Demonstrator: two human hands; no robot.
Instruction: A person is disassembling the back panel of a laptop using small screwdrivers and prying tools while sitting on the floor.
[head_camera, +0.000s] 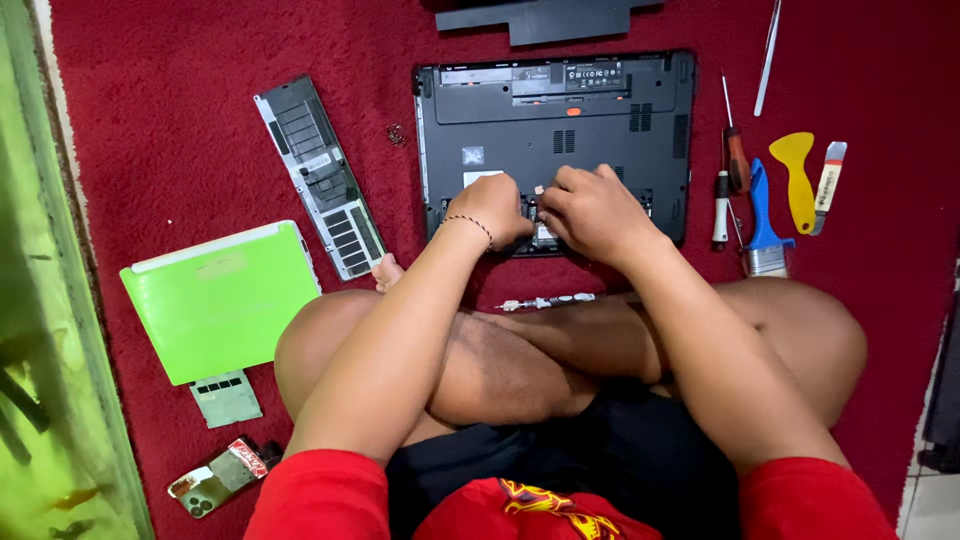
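A black laptop (600, 120) lies upside down on the red carpet in front of my crossed legs. Both hands rest on its near edge over an open compartment. My left hand (492, 208), with a thin bracelet at the wrist, presses fingers down into the bay. My right hand (592, 208) is beside it, its fingers curled onto the same spot. What the fingertips touch is hidden. A small silver screwdriver (545, 300) lies on my leg just below the hands.
A long black cover panel (320, 175) lies left of the laptop. A green laptop (218, 300), a small board (226, 398) and a phone (215, 480) sit at lower left. Screwdrivers (735, 160), a yellow pry tool (798, 175) and a blue brush (762, 215) lie at right. A black battery (540, 18) is at top.
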